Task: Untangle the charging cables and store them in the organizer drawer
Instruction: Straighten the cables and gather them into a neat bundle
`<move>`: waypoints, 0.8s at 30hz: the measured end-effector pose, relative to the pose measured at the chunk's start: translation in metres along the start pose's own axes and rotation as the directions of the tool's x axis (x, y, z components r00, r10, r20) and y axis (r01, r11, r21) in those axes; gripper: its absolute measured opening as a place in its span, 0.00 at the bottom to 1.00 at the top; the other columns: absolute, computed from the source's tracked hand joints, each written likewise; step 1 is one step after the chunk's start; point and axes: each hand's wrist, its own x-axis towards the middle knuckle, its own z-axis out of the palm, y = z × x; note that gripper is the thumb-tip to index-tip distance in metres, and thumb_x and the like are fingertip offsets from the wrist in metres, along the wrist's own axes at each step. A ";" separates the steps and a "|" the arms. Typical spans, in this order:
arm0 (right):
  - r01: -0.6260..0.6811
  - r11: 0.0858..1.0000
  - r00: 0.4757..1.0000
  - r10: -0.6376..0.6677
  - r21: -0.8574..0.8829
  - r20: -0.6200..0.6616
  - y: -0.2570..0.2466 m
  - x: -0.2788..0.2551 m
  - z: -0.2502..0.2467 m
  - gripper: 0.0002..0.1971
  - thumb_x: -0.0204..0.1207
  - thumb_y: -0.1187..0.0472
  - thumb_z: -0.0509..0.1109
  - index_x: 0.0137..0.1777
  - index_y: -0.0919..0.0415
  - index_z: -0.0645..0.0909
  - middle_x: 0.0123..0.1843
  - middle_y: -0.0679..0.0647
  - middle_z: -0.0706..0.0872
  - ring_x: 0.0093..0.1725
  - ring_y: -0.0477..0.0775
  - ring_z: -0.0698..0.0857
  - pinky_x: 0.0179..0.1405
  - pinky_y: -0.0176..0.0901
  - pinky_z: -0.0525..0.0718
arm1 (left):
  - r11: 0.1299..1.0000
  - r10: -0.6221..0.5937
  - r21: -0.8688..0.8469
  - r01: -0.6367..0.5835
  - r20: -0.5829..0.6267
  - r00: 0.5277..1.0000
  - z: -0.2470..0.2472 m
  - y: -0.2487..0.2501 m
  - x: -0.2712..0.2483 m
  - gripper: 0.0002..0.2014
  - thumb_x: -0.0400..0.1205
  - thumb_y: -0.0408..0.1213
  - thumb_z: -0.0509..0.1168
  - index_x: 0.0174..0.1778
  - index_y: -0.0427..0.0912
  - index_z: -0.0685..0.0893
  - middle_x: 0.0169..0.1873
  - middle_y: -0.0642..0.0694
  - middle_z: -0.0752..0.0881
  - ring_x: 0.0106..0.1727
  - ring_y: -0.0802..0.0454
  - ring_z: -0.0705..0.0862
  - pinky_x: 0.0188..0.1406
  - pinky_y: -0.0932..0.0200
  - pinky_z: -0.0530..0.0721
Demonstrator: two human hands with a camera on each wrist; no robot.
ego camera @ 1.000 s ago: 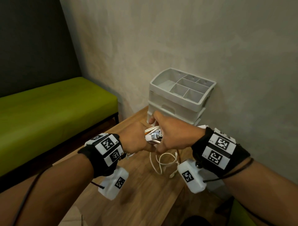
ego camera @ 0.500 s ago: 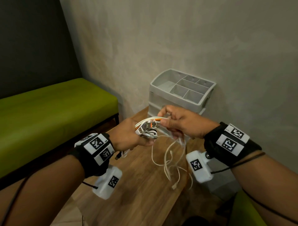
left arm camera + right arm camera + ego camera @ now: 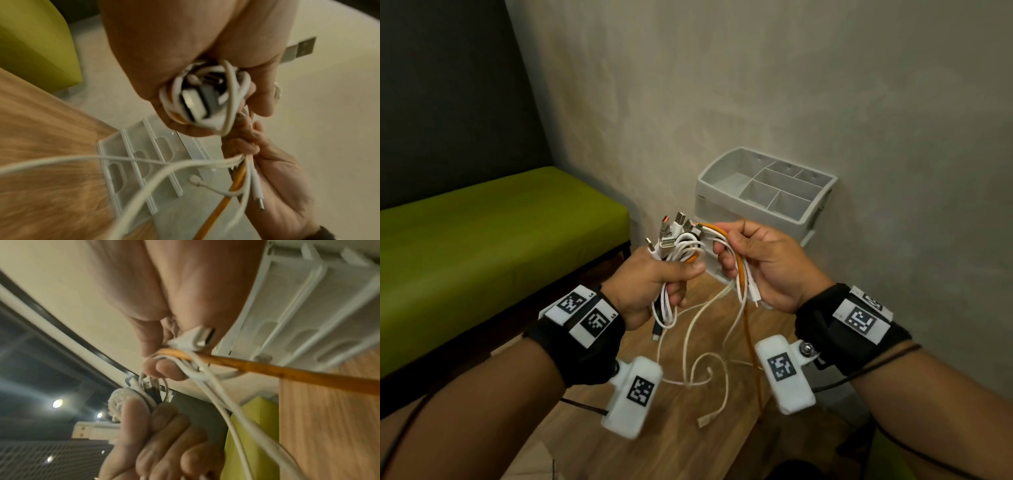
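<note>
Low in the frame, two forearms reach in, each wearing a black wrist strap with printed markers. The left hand (image 3: 650, 284) is fisted tight round a tangled bundle of cables (image 3: 681, 243), metal plugs poking from the top. The right hand (image 3: 767, 263) pinches an orange cable (image 3: 741, 274) and several white strands; their loose ends dangle to the wooden tabletop (image 3: 654, 455) at bottom centre. Beyond the hands, right of centre, a grey drawer organizer (image 3: 726, 197) stands against the plaster wall (image 3: 756, 85), at the table's far edge. At left, a green bench (image 3: 482, 233) sits under a dark wall.
</note>
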 end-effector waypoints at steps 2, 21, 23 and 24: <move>-0.017 0.995 1.000 0.019 0.096 -0.016 0.003 0.001 0.007 0.22 0.74 0.67 0.65 0.68 0.75 0.74 0.40 0.60 0.84 0.31 0.48 0.83 0.32 0.37 0.84 | 0.997 0.018 -0.071 -0.017 0.027 0.999 0.006 0.001 0.001 0.04 0.74 0.36 0.70 0.34 0.47 0.86 0.14 0.50 0.70 0.15 0.54 0.69 0.26 0.57 0.77; -0.030 0.992 0.980 0.054 0.123 -0.191 -0.008 0.007 0.027 0.12 0.81 0.72 0.60 0.64 0.70 0.74 0.33 0.59 0.83 0.27 0.47 0.79 0.21 0.35 0.78 | 0.973 0.071 -0.229 -0.025 0.196 0.978 0.004 0.009 0.001 0.06 0.70 0.44 0.77 0.31 0.49 0.88 0.18 0.54 0.75 0.22 0.57 0.74 0.41 0.53 0.71; -0.032 0.995 0.982 0.050 0.099 -0.183 -0.008 0.007 0.026 0.14 0.81 0.72 0.60 0.66 0.71 0.74 0.33 0.59 0.83 0.27 0.47 0.79 0.22 0.35 0.79 | 0.975 0.065 -0.219 -0.031 0.148 0.987 0.004 0.008 0.003 0.06 0.71 0.44 0.77 0.34 0.48 0.87 0.18 0.52 0.75 0.22 0.56 0.74 0.40 0.54 0.73; -0.031 0.997 0.982 0.043 0.073 -0.182 -0.006 0.007 0.027 0.14 0.81 0.72 0.61 0.66 0.72 0.74 0.33 0.60 0.83 0.26 0.48 0.79 0.22 0.36 0.80 | 0.976 0.071 -0.214 -0.047 0.103 0.992 0.006 0.007 0.004 0.05 0.73 0.42 0.74 0.36 0.46 0.87 0.19 0.52 0.77 0.22 0.56 0.74 0.36 0.56 0.74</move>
